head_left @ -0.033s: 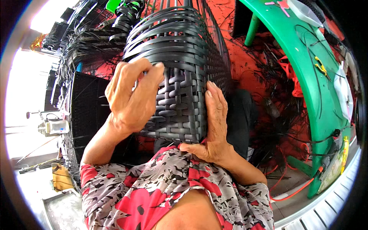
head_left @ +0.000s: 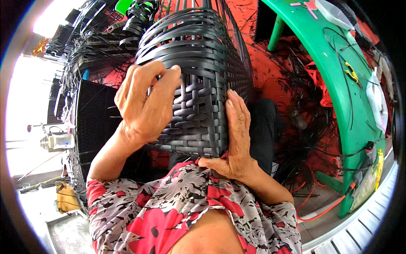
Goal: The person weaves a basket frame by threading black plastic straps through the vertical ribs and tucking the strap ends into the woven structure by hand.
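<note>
A black basket-like piece woven from flat plastic strips (head_left: 194, 114) stands in front of me, with its tight weave close to my body and looser curved strips (head_left: 182, 44) farther up. My left hand (head_left: 144, 103) is at the left of its near face, fingers curled in and thumb and forefinger tips by the lowest loose strips. Whatever lies between those fingers is hidden. Against the right side of the weave rests my right hand (head_left: 239, 131), palm to it, fingers stretched upward and thumb spread out under the near bottom corner.
On the right, a curved green table (head_left: 334, 84) holds yellow-handled pliers (head_left: 352, 73) and a white bag (head_left: 377, 101). Black strip scraps (head_left: 296, 122) litter the red floor covering (head_left: 270, 72). Another dark woven piece (head_left: 95, 122) stands at the left, below heaped strips (head_left: 95, 51). An orange cable (head_left: 325, 211) runs at lower right.
</note>
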`<action>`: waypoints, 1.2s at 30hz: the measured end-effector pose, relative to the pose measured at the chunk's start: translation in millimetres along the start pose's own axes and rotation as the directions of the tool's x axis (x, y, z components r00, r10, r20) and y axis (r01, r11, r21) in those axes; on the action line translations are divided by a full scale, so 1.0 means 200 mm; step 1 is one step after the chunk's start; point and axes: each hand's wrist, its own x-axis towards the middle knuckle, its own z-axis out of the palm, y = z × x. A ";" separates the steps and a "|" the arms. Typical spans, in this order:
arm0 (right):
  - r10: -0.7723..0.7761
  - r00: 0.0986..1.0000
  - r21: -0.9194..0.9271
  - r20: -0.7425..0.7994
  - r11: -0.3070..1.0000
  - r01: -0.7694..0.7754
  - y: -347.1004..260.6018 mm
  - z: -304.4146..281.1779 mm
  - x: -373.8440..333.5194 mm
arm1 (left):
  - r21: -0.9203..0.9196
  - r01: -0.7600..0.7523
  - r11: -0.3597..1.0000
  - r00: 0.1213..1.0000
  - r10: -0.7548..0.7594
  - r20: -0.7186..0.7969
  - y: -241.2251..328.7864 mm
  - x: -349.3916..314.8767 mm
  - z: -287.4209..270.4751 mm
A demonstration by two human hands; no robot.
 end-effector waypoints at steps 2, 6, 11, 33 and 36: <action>0.009 1.000 0.022 0.028 1.000 -0.009 0.01 -0.04 0.00 | 0.046 -0.031 0.998 0.999 0.029 0.034 -0.03 0.02 0.01; 0.024 0.998 0.140 -0.061 0.990 -0.015 0.02 -0.16 0.08 | 0.067 -0.110 0.992 0.992 0.105 0.065 -0.10 0.02 0.03; 0.017 0.990 0.094 -0.141 0.996 -0.004 -0.04 -0.39 0.36 | 0.160 -0.147 0.976 0.989 0.147 0.014 -0.17 0.10 -0.02; 0.293 0.733 0.208 0.614 0.836 -0.509 -0.22 -0.27 1.16 | 0.269 0.257 0.928 0.965 -0.263 -0.014 -0.37 0.12 0.09; 0.348 0.805 0.259 0.481 0.821 -0.509 -0.23 -0.46 1.09 | 0.027 0.607 0.794 0.792 -0.608 0.060 -0.62 -0.14 0.05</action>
